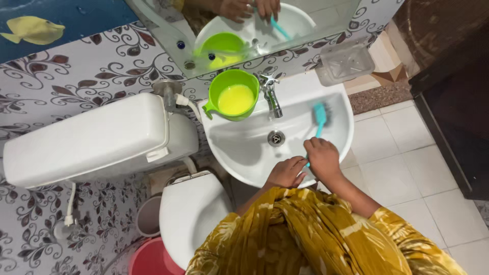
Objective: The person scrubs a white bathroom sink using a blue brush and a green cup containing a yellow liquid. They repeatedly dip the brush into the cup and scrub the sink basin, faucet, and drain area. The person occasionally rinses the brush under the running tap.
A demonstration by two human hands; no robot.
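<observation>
A person in a yellow patterned garment bends over a white washbasin (239, 153), both hands on a turquoise scrubbing brush (320, 116). The right hand (323, 160) is wrapped tight round the brush's handle; the left hand (288, 172), fingers curled, rests just beside it at the handle's lower end, though whether it truly grips cannot be told from this angle. The bristle head lies against the inner wall of the bowl on its right side, to the right of the chrome tap (271, 94) and above and to the right of the drain (276, 137).

A green jug (233, 94) holding a yellowish liquid stands on the basin's rim left of the tap. The scrubbing appears to be under way rather than finished: no foam or liquid is plainly visible across the bowl, and the left half shows no sign of being worked, though the white glaze makes this hard to judge. A toilet cistern (97, 140) and closed toilet lid (191, 211) sit to the left; a mirror (316, 20) above reflects the hands.
</observation>
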